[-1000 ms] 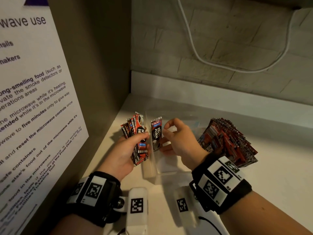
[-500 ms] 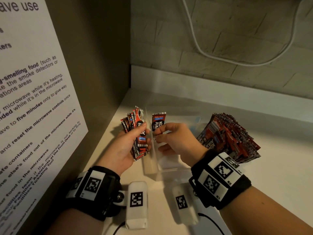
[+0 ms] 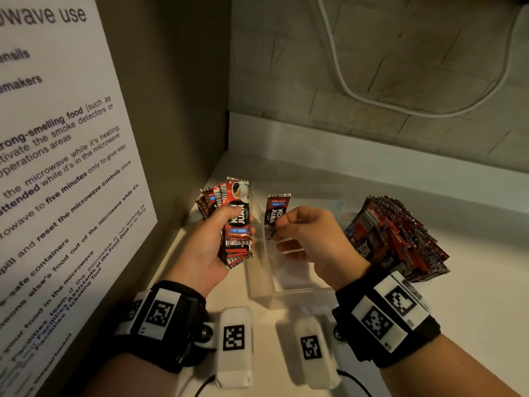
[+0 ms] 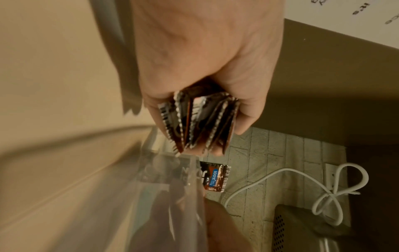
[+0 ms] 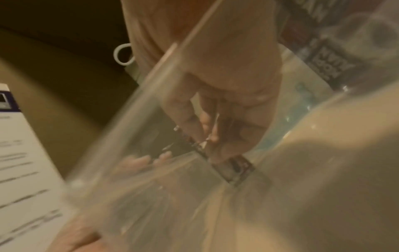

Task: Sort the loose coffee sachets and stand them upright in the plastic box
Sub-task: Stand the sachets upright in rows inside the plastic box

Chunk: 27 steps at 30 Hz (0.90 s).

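My left hand [image 3: 211, 242] grips a fanned stack of red-and-black coffee sachets [image 3: 236, 222] to the left of the clear plastic box [image 3: 289, 293]; the left wrist view shows the sachet stack's [image 4: 198, 122] serrated lower ends sticking out of my left hand [image 4: 205, 68]. My right hand [image 3: 307, 239] pinches a single sachet [image 3: 276, 210] upright over the box's left side. Seen through the box wall [image 5: 151, 170], blurred, my right hand [image 5: 220, 110] has its fingers curled on that sachet [image 5: 235, 168]. A loose heap of sachets [image 3: 395, 239] lies right of the box.
A side panel with a printed microwave notice [image 3: 57, 167] stands close on the left. A white cable [image 3: 400, 90] hangs on the brick back wall. The pale counter [image 3: 472, 296] extends to the right, and a raised ledge [image 3: 372, 156] runs along the back.
The single sachet in my right hand has risen a little and stands more upright over the box. The left hand still holds its stack in much the same place.
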Motion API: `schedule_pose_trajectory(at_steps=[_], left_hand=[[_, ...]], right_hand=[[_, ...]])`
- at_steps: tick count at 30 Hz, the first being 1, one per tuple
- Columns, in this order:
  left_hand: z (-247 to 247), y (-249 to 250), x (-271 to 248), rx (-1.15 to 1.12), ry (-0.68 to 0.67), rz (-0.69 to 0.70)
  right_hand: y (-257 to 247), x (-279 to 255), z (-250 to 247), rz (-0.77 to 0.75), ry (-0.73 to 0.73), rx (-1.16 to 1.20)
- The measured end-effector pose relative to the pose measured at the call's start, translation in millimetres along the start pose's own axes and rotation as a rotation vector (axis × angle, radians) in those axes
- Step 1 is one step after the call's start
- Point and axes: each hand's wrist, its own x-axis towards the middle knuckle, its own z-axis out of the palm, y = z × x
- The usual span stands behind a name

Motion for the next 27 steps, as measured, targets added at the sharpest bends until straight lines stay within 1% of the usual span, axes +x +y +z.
schedule_pose_trajectory(at_steps=[4,9,12,14,16,17,19,21,23,24,26,27], left_hand=[[-1,2,-4,-0.006,-0.047,0.022],[2,2,-9,0.007,-0.179,0.048],[4,1,-12,0.044,-0.238,0.030],[3,0,-11,0.081,-0.265,0.020],[2,0,-10,0.096,-0.259,0.015],[1,0,-8,0.074,-0.243,0.023],[0,-1,-5,0.030,-0.193,0.059],[0,-1,-4,0.042,-0.159,0.084],[1,-1,-5,0.087,-0.167,0.075],[2,-2,-5,0.112,-0.166,0.065],[3,-4,-5,0.134,-0.150,0.056],[3,-5,-4,0.128,-0.141,0.053]], right_hand=[[-6,-9,2,-0.072,0.007,0.079],[-16,-19,12,-0.162,-0.050,0.117],[-18,-20,14,-0.218,-0.005,0.191],[-20,-20,13,-0.216,0.039,0.313],[-21,-21,8,-0.181,0.050,0.445],[-21,-22,5,-0.166,0.047,0.467],[-19,-27,-1,-0.158,0.072,0.389],[-15,-30,-5,-0.186,0.146,0.231],[-10,-28,-6,-0.256,0.227,0.019],[-8,-25,-6,-0.301,0.252,-0.145],[-8,-24,-6,-0.363,0.238,-0.435],[-8,-23,-5,-0.376,0.202,-0.490]])
